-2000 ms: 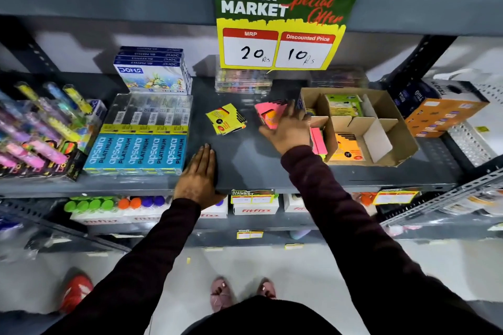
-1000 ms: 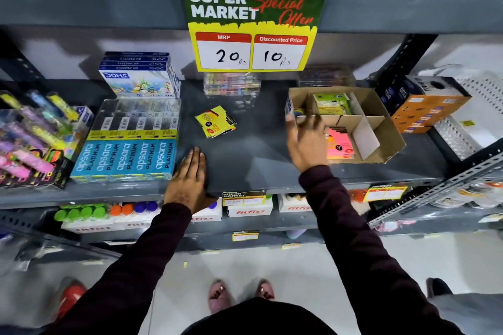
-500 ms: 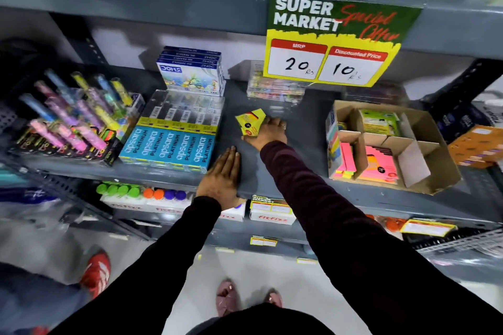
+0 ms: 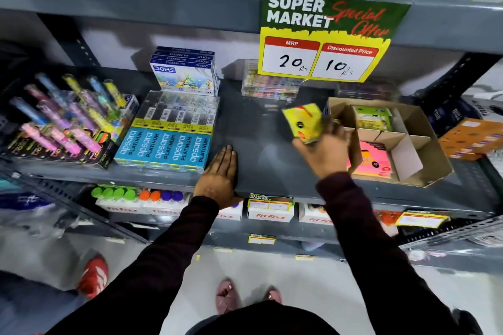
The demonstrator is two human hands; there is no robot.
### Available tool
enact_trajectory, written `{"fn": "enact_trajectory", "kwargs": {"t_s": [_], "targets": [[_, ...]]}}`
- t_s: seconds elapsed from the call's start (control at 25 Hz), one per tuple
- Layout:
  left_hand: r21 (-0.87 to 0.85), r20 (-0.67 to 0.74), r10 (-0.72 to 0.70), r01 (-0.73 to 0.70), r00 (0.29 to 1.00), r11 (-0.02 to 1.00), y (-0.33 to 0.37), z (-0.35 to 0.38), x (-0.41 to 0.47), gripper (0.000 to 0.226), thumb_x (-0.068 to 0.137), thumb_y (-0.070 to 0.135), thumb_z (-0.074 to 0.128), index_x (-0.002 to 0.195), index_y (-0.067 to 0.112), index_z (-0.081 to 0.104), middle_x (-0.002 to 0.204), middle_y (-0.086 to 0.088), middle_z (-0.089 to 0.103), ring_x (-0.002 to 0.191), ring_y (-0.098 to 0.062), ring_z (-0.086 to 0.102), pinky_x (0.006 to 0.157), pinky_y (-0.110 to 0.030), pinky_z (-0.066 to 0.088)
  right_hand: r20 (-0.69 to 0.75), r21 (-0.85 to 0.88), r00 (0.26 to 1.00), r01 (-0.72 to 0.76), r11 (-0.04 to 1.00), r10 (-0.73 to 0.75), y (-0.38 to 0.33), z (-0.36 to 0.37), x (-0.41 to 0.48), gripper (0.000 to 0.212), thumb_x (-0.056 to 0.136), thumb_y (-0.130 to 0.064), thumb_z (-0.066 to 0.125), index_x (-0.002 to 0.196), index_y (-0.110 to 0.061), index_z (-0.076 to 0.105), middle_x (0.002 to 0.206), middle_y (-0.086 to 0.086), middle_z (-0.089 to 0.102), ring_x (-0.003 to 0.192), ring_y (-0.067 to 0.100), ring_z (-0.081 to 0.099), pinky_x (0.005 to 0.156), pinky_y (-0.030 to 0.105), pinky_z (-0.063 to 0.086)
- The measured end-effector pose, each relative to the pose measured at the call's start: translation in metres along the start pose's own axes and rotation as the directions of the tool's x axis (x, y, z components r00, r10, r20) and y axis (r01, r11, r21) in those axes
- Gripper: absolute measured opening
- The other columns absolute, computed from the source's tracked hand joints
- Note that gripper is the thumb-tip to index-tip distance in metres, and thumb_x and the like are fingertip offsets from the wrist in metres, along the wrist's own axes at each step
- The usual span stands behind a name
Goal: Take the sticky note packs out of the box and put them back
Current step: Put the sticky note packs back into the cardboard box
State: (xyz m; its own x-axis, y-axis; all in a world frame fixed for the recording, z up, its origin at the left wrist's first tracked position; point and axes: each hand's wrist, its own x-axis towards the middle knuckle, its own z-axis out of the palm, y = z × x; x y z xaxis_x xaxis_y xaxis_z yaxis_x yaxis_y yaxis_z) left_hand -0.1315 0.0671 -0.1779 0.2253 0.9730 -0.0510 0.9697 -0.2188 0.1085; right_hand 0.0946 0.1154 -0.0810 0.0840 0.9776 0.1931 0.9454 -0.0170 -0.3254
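Note:
A brown cardboard box (image 4: 424,128) with dividers stands on the grey shelf (image 4: 261,166) at the right. Pink sticky note packs (image 4: 374,160) lie in its front compartment and green packs (image 4: 373,118) in a rear one. My right hand (image 4: 325,152) holds yellow sticky note packs (image 4: 303,122) lifted off the shelf, just left of the box's left wall. My left hand (image 4: 219,175) rests flat on the shelf's front edge, fingers apart, holding nothing.
Blue Apsara pencil boxes (image 4: 166,148) lie left of my left hand, with Doms boxes (image 4: 185,71) behind and pen packs (image 4: 65,122) at far left. A price sign (image 4: 326,38) hangs from the upper shelf. An orange box (image 4: 473,139) sits at the right. A lower shelf holds bottles (image 4: 136,194).
My right hand put pink packs into the box, reached left to the yellow packs on the shelf, gripped them and has lifted them rightward toward the box. My left hand stayed put.

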Motion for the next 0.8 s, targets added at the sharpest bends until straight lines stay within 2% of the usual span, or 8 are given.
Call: {"fn": "enact_trajectory", "kwargs": {"t_s": [0.12, 0.2, 0.28, 0.4, 0.48, 0.56, 0.68, 0.8], "targets": [[0.043, -0.003, 0.011, -0.011, 1.000, 0.999, 0.000, 0.002, -0.001, 0.109, 0.058, 0.067, 0.056, 0.130, -0.013, 0.038, 0.137, -0.032, 0.043, 0.126, -0.042, 0.042, 0.108, -0.045, 0.029, -0.172, 0.080, 0.950, -0.251, 0.965, 0.262, 0.061, -0.031, -0.017, 0.103, 0.072, -0.062, 0.055, 0.142, 0.009, 0.029, 0.132, 0.036, 0.046, 0.124, 0.045, 0.042, 0.105, 0.048, 0.034], [0.064, 0.005, 0.012, -0.013, 1.000, 0.998, 0.000, 0.003, -0.001, 0.107, 0.061, 0.068, 0.044, 0.130, -0.014, 0.038, 0.137, -0.032, 0.042, 0.127, -0.042, 0.040, 0.110, -0.042, 0.023, -0.160, 0.086, 0.909, -0.375, 0.923, 0.384, 0.095, -0.035, -0.017, 0.113, 0.062, -0.070, 0.042, 0.139, 0.013, 0.031, 0.128, 0.041, 0.045, 0.122, 0.047, 0.042, 0.105, 0.049, 0.032], [0.084, -0.004, 0.019, -0.018, 1.000, 0.996, -0.002, 0.007, -0.001, 0.109, 0.060, 0.069, 0.049, 0.131, -0.013, 0.037, 0.138, -0.032, 0.041, 0.128, -0.041, 0.040, 0.110, -0.043, 0.025, -0.105, 0.136, 0.882, -0.444, 0.885, 0.459, 0.117, -0.028, -0.011, 0.111, 0.061, -0.070, 0.039, 0.132, 0.016, 0.037, 0.124, 0.042, 0.047, 0.120, 0.048, 0.043, 0.105, 0.048, 0.032], [0.100, -0.036, 0.014, -0.011, 0.999, 0.995, -0.003, 0.010, 0.000, 0.114, 0.055, 0.070, 0.054, 0.132, -0.012, 0.035, 0.140, -0.030, 0.039, 0.130, -0.039, 0.038, 0.107, -0.046, 0.031, -0.044, 0.229, 0.878, -0.456, 0.860, 0.477, 0.126, -0.004, -0.005, 0.083, 0.081, -0.049, 0.058, 0.133, 0.012, 0.038, 0.129, 0.041, 0.043, 0.127, 0.049, 0.037, 0.108, 0.047, 0.030], [0.114, -0.044, 0.007, -0.001, 0.999, 0.993, -0.002, 0.010, 0.000, 0.114, 0.056, 0.070, 0.055, 0.133, -0.012, 0.035, 0.141, -0.029, 0.038, 0.131, -0.039, 0.037, 0.107, -0.048, 0.030, -0.063, 0.235, 0.876, -0.452, 0.860, 0.478, 0.124, 0.011, -0.008, 0.082, 0.084, -0.055, 0.047, 0.137, 0.007, 0.037, 0.132, 0.039, 0.040, 0.128, 0.049, 0.033, 0.111, 0.048, 0.026], [0.127, -0.048, 0.014, -0.007, 0.999, 0.992, -0.004, 0.011, 0.000, 0.115, 0.057, 0.071, 0.061, 0.132, -0.012, 0.036, 0.141, -0.029, 0.039, 0.131, -0.039, 0.037, 0.106, -0.049, 0.030, -0.080, 0.203, 0.884, -0.438, 0.876, 0.461, 0.118, 0.021, -0.013, 0.086, 0.084, -0.061, 0.023, 0.142, 0.001, 0.035, 0.137, 0.035, 0.039, 0.128, 0.047, 0.033, 0.111, 0.048, 0.024], [0.133, -0.042, 0.028, -0.022, 0.999, 0.991, -0.004, 0.009, -0.001, 0.114, 0.058, 0.070, 0.064, 0.132, -0.013, 0.036, 0.140, -0.030, 0.039, 0.130, -0.040, 0.038, 0.105, -0.050, 0.031, -0.011, 0.095, 0.920, -0.389, 0.916, 0.392, 0.115, 0.030, -0.018, 0.080, 0.091, -0.057, 0.001, 0.148, -0.008, 0.030, 0.151, 0.026, 0.029, 0.138, 0.042, 0.026, 0.114, 0.051, 0.022], [0.119, -0.009, -0.008, 0.009, 1.000, 0.993, 0.000, 0.002, -0.002, 0.121, 0.053, 0.069, 0.069, 0.134, -0.013, 0.032, 0.143, -0.030, 0.034, 0.132, -0.039, 0.033, 0.108, -0.048, 0.027, -0.124, 0.102, 0.875, -0.458, 0.883, 0.468, 0.107, 0.026, -0.019, 0.073, 0.094, -0.054, 0.011, 0.146, -0.007, 0.033, 0.151, 0.027, 0.029, 0.142, 0.041, 0.023, 0.117, 0.054, 0.017]]}}
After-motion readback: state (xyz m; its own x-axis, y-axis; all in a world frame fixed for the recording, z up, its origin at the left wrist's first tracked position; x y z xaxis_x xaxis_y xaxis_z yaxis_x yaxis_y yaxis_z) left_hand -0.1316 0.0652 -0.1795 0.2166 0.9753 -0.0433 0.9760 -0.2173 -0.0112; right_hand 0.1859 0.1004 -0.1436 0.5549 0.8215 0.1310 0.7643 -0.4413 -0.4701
